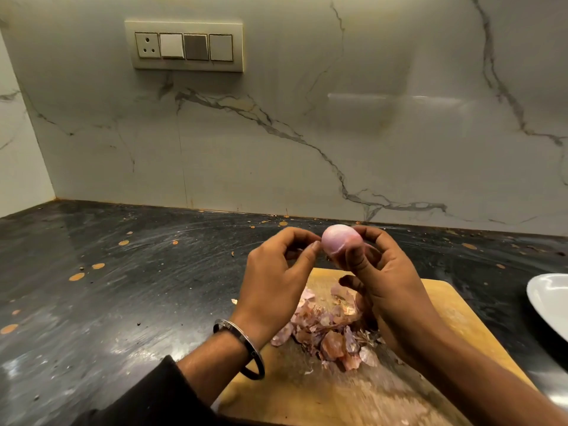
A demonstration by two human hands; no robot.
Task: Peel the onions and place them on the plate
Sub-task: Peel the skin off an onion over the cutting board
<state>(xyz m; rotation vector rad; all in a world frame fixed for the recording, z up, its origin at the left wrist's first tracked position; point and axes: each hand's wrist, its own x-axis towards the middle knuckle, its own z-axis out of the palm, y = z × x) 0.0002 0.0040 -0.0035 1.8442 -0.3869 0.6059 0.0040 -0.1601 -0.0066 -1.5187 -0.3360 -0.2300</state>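
A heap of shed skins point(329, 330) lies on the cutting board point(455, 315), above it the right hand point(387, 281) has its grip clamped on a seemingly bare onion point(339, 241), the left hand point(273, 275) pinches at its side, and the plate point(550, 299) at the table's right edge shows no onions where visible.

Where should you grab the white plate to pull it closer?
Probably by its near left rim, coming in from the left with the right hand. Only that curved edge of the plate shows, lying flat on the counter; the rest runs out of view.
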